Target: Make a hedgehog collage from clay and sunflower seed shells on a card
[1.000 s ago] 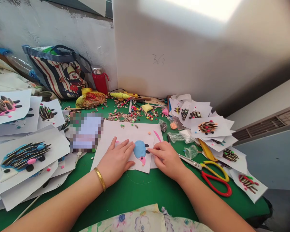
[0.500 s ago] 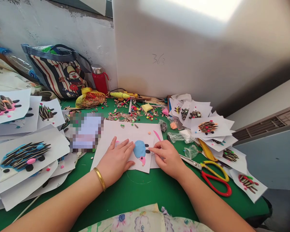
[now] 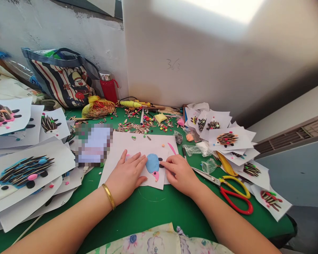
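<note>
My left hand (image 3: 129, 171) lies flat with spread fingers on the white paper, just left of a clay figure. The figure has a rounded blue clay body (image 3: 152, 163), a pink pointed head (image 3: 155, 175) with a dark eye, and two small black clay feet (image 3: 160, 159) on its right side. From the right, the outstretched index finger of my right hand (image 3: 178, 173) touches the lower black foot. Its other fingers are bent and hold nothing that I can see. A small white sheet (image 3: 159, 183) under the figure overlaps larger white paper (image 3: 113, 148).
Scissors (image 3: 228, 190) with red and yellow handles lie right of my right hand. Finished seed hedgehog cards (image 3: 226, 139) are piled at right, others (image 3: 29, 176) at left. A blurred phone (image 3: 94, 144), scattered seeds (image 3: 132, 127) and a red bottle (image 3: 108, 88) are farther back.
My right index finger has moved slightly left, from beside the black feet onto the lower one. My left hand stays flat in place.
</note>
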`<state>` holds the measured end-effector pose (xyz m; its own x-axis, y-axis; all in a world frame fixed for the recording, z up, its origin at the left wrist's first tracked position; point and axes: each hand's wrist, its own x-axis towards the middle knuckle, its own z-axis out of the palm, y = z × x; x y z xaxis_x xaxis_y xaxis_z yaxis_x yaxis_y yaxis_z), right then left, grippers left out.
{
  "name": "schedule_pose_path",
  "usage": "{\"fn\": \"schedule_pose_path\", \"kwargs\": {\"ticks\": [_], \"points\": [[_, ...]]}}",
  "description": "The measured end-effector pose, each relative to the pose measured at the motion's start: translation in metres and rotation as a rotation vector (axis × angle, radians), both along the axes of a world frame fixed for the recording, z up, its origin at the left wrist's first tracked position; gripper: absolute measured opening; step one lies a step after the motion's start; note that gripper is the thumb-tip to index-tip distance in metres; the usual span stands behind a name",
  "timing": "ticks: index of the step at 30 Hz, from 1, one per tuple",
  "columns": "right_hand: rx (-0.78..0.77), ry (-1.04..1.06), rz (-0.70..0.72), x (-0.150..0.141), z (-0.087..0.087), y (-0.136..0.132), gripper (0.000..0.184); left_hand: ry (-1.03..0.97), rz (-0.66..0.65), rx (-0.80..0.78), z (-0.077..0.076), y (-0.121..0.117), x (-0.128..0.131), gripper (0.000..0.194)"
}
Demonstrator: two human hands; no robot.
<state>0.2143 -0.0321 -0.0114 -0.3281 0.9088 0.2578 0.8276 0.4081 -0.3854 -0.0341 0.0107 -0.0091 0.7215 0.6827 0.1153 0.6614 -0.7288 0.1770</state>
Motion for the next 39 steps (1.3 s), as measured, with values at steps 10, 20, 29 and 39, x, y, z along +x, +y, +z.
{"fn": "schedule_pose_path", "kwargs": {"ticks": [10, 20, 29, 39], "points": [[0.015, -0.036, -0.032, 0.004, 0.003, 0.001, 0.04, -0.004, 0.002, 0.004, 0.0, -0.002, 0.0, 0.05], [0.025, -0.042, 0.056, 0.004, 0.01, -0.002, 0.037, -0.026, 0.018, 0.023, 0.0, 0.002, -0.004, 0.063], [0.098, -0.209, -0.26, 0.028, -0.001, 0.021, 0.025, -0.129, 0.069, 0.078, 0.008, -0.002, 0.005, 0.035], [0.057, -0.419, -0.328, 0.027, -0.005, 0.037, 0.023, -0.089, -0.141, -0.039, 0.008, -0.009, 0.007, 0.044]]}}
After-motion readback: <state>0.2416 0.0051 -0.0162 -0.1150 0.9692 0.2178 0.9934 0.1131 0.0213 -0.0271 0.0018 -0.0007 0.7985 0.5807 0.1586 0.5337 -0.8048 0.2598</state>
